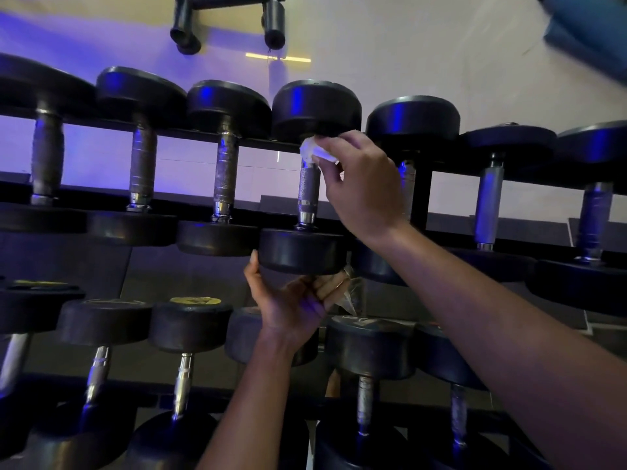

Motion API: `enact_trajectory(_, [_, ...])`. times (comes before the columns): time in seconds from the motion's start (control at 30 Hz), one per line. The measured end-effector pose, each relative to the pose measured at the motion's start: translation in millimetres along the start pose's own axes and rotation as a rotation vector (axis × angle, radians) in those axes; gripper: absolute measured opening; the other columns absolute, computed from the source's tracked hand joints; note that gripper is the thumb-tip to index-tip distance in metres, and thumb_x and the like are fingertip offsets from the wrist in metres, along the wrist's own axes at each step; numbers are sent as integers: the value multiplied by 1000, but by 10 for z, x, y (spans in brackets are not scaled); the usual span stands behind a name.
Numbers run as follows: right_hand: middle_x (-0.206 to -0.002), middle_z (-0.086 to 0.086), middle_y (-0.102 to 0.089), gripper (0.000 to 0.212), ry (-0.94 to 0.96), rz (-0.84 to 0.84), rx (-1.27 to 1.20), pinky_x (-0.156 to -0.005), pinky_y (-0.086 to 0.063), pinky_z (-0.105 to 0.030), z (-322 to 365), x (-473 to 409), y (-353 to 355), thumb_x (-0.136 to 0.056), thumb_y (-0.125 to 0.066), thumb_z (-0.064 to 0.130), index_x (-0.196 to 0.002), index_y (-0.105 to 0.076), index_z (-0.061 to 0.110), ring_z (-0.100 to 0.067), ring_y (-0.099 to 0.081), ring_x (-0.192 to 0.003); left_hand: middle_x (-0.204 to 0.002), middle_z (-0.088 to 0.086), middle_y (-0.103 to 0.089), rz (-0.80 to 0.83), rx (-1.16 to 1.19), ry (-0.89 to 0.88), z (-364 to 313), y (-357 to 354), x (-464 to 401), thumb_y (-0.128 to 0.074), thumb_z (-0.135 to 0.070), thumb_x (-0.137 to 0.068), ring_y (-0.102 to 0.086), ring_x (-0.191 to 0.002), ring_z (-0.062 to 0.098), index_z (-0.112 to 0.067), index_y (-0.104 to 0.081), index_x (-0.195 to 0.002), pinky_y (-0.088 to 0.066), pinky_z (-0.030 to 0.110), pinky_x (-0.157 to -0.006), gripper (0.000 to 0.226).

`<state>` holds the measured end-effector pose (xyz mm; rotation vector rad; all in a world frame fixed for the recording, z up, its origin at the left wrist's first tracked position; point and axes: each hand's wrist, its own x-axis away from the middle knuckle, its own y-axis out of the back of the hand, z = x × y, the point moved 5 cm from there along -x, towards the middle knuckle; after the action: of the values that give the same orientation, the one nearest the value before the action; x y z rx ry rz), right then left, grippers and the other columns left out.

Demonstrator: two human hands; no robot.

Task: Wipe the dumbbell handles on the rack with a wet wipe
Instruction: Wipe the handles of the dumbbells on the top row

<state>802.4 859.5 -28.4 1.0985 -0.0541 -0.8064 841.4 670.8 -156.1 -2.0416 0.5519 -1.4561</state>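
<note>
A black dumbbell with a knurled steel handle (308, 191) lies on the upper rail of the rack (163, 132), fourth from the left. My right hand (363, 181) pinches a white wet wipe (314, 152) against the top of that handle, just under the far head (315, 108). My left hand (291, 303) cups the near head (302, 251) from below, thumb on its left side, and its curled fingers also hold a crumpled clear wrapper (351, 293).
More dumbbells line the upper rail on both sides, such as the handle to the left (225, 171) and the one to the right (488, 205). A lower row of dumbbells (190, 320) sits beneath my arms. Black pegs (273, 23) hang on the wall above.
</note>
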Motion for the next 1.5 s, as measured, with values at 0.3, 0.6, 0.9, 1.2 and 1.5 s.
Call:
enact_trajectory(0.3, [-102, 11, -72, 14, -151, -34, -200, -70, -56, -38, -112, -60, -110, -94, -72, 28, -104, -81, 29, -16, -69, -81, -143, 22, -69, -96, -433, -202, -163, 44, 138, -95, -67, -70, -65, -129, 38, -8, -64, -148, -54, 59, -114, 103])
enact_trajectory(0.6, [-88, 19, -73, 13, -200, 344, -206, -74, -57, -37, -142, 201, -100, -80, -81, 50, -87, -80, 39, -3, -67, -78, -139, 5, -75, -137, -580, -292, -286, 44, 161, -90, -74, -69, -74, -126, 25, -24, -65, -147, -64, 40, -95, 97])
enact_trajectory(0.9, [-74, 13, -76, 30, -439, 578, -246, -66, -58, -26, -224, 361, -105, -70, -90, 57, -78, -80, 31, -3, -72, -73, -128, -3, -80, -146, -617, -296, -332, -124, 323, -80, -70, -68, -80, -111, 23, -30, -61, -147, -61, 35, -83, 91])
enact_trajectory(1.2, [-79, 4, -76, 18, -717, 698, -340, -70, -59, -25, -379, 383, -261, -78, -94, 29, -81, -79, 20, -12, -70, -75, -115, -6, -82, -220, -646, -281, -337, -80, 353, -81, -77, -60, -78, -112, 31, -38, -67, -133, -58, 34, -78, 84])
enact_trajectory(1.5, [-50, 14, -56, 20, -1160, 367, -728, -34, -24, -14, -265, 41, -242, -91, -76, 3, -80, -70, 19, -6, -36, -56, -118, -13, -79, -265, -617, -262, -285, -43, 336, -82, -80, -53, -78, -114, 28, -41, -65, -129, -56, 39, -85, 87])
